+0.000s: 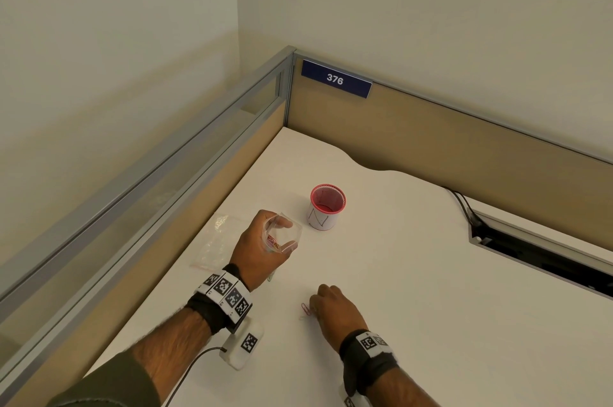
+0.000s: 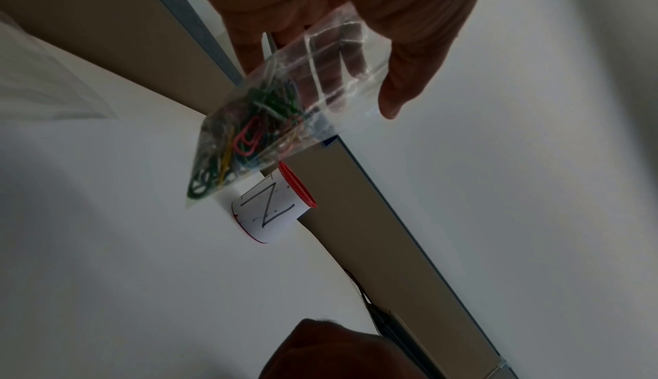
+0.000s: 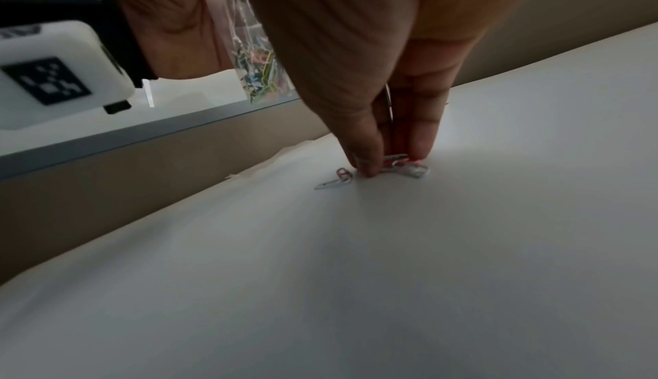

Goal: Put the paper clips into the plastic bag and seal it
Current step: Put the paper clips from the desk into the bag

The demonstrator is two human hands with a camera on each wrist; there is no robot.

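Paper clips (image 3: 402,164) pinched on desk (image 1: 431,274) — right fingers (image 3: 366,160); left hand (image 1: 262,250) holds bag (image 2: 284,98) aloft.

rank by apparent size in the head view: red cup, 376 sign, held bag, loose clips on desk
1. 376 sign, though it is farthest.
2. Red cup and held bag, too close to rank.
3. Loose clips.

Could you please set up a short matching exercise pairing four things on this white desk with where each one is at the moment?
Things:
1. clear plastic bag of coloured paper clips
2. red mesh cup with a white paper label
3. loose pink paper clip
4. blue number plate

Places:
A. on the partition
B. held up by the left hand
C. on the desk at the right hand fingertips
D. standing on the desk

Pairs: 1-B, 2-D, 3-C, 4-A
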